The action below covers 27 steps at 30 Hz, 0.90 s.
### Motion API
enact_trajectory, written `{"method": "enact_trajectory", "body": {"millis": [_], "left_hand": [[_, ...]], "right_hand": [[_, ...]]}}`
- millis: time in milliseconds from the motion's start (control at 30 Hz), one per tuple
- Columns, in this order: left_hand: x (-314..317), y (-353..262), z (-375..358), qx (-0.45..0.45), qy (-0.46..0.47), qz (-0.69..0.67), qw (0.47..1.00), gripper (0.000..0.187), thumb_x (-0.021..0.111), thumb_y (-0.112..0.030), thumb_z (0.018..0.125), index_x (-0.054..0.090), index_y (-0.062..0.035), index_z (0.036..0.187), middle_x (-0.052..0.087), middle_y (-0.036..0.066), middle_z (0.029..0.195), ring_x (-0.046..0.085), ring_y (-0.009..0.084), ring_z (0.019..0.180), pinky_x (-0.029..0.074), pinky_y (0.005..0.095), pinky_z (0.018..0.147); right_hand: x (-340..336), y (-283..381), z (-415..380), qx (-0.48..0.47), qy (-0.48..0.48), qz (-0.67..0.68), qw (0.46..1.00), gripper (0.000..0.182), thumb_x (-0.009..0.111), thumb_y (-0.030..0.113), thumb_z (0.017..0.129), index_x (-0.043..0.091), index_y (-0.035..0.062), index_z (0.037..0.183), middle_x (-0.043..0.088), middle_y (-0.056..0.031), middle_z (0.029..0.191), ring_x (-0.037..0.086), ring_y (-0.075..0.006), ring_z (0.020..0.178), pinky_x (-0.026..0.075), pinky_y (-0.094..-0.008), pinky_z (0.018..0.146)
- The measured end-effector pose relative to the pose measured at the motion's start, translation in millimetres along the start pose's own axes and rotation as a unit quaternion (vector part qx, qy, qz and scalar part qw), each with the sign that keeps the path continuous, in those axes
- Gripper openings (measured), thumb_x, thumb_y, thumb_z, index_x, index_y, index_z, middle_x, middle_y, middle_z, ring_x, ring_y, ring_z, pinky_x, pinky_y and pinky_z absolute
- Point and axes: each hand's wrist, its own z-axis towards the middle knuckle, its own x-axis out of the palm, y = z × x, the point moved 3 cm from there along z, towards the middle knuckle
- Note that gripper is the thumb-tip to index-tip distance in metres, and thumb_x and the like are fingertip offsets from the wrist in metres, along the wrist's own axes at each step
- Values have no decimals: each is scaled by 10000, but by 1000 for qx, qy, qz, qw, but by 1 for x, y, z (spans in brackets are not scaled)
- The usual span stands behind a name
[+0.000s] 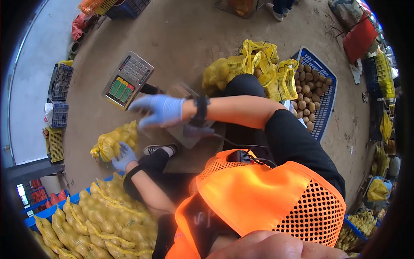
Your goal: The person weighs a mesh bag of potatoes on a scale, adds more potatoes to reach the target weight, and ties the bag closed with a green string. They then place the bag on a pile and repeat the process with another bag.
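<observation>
My left hand [124, 157], in a light-blue glove, lies with its fingers stretched out at the near side of a filled yellow mesh bag [116, 140] on the floor. It seems to touch the bag. My right hand [157, 110], also gloved and smeared by motion, is held in the air with its fingers spread and nothing in them. Just beyond it stands a scale's display and keypad [129, 80] with green screens. The scale's metal platform [185, 134] is partly hidden under my right forearm.
Several yellow mesh bags [217, 75] stand by my right knee, beside a blue crate [319, 123] of round brown, potato-like produce [305, 93]. At lower left, a blue container [75, 198] holds several filled mesh bags [95, 220]. Stacked crates [60, 82] line the left side. A person's shoes [276, 12] show far off.
</observation>
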Motion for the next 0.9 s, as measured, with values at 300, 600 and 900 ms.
{"method": "enact_trajectory", "body": {"millis": [300, 600, 900], "left_hand": [[-25, 103, 15, -185, 112, 335, 917, 269, 566, -332, 856, 584, -84, 960, 636, 80, 917, 606, 242, 804, 505, 364, 704], [-84, 182, -17, -326, 148, 489, 795, 218, 568, -305, 874, 611, -102, 938, 657, 72, 857, 627, 213, 714, 521, 341, 624], [-56, 227, -79, -249, 327, 568, 713, 137, 565, -188, 897, 575, -80, 982, 621, 56, 794, 610, 136, 646, 489, 238, 549]], "right_hand": [[-283, -209, -157, 623, -556, -318, 450, 489, 685, 383, 715, 600, 46, 1059, 622, -180, 1001, 626, -259, 940, 504, -347, 814], [-267, -272, -159, 504, -156, -279, 802, 228, 563, 162, 791, 621, 23, 962, 635, -175, 879, 635, -297, 866, 505, -372, 729], [-203, -186, -90, 419, -171, -101, 886, 488, 518, 455, 878, 572, 37, 1125, 622, -93, 918, 578, -175, 746, 478, -324, 649]]}}
